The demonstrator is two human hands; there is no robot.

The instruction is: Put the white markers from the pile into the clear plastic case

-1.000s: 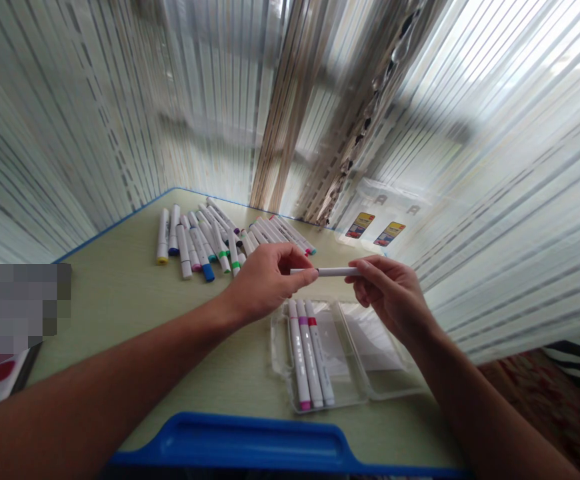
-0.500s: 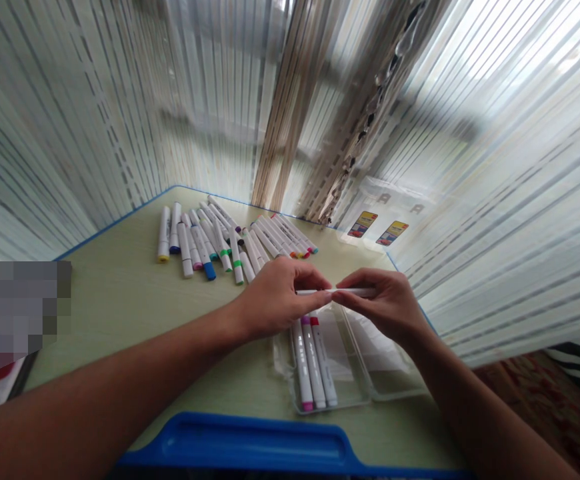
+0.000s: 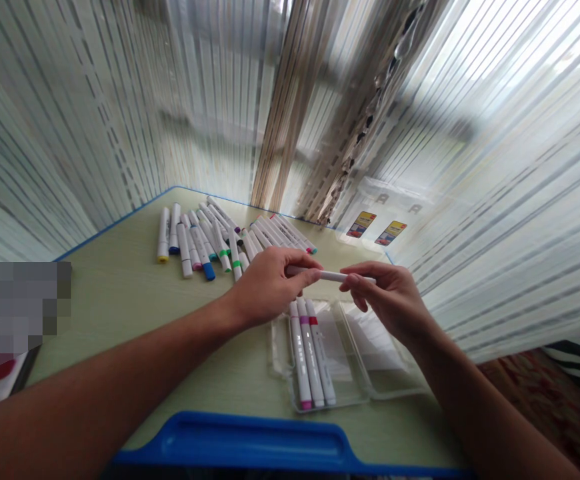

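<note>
A sheer, grey-and-white striped curtain [image 3: 210, 100] of thin strands hangs behind and to the right of everything, with a brown band of strands near its middle. In front of it is a pale green table [image 3: 120, 293] with a blue edge and, along the near side, a shallow blue plastic trough [image 3: 260, 445]. On the right part of the tabletop lies an open, clear plastic case [image 3: 344, 383], its two halves spread side by side. Beyond it, near the far right edge, is a clear plastic container [image 3: 395, 204] bearing two yellow, red and blue labels. Above the case, the left hand [image 3: 270, 281] pinches one end of a white, stick-shaped marker [image 3: 333, 275] between thumb and fingers; the right hand [image 3: 389, 293] pinches the other end in the same way. The marker lies nearly level between them, clear of the case, and its cap colour is hidden. Past the left hand, a loose spread of white markers with coloured caps [image 3: 201, 248] covers the far part of the table, with yellow, blue, green and pink among them. Three white markers with pink, purple and red bands [image 3: 312, 360] lie parallel in the left half of the case.
</note>
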